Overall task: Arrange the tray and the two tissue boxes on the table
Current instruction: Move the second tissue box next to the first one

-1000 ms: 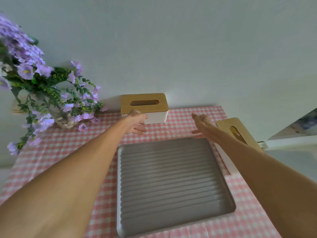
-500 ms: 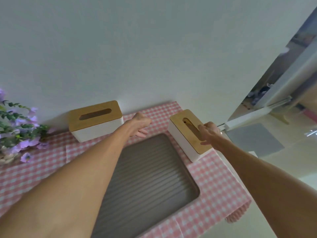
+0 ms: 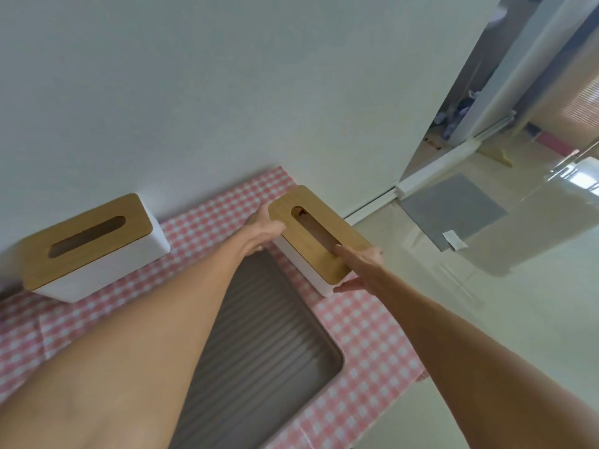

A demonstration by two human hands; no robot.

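Now both hands close on the right tissue box [image 3: 319, 236], which sits at the far right corner of the grey ribbed tray [image 3: 259, 345]. Left hand [image 3: 262, 233] cups its far end; right hand [image 3: 359, 265] clamps the near end, index finger flat on the bamboo lid, thumb beneath. It looks light and rigid, though the lid may be loose, so gripping the white walls seems safest. Left of the tray sits the other tissue box [image 3: 94, 246].
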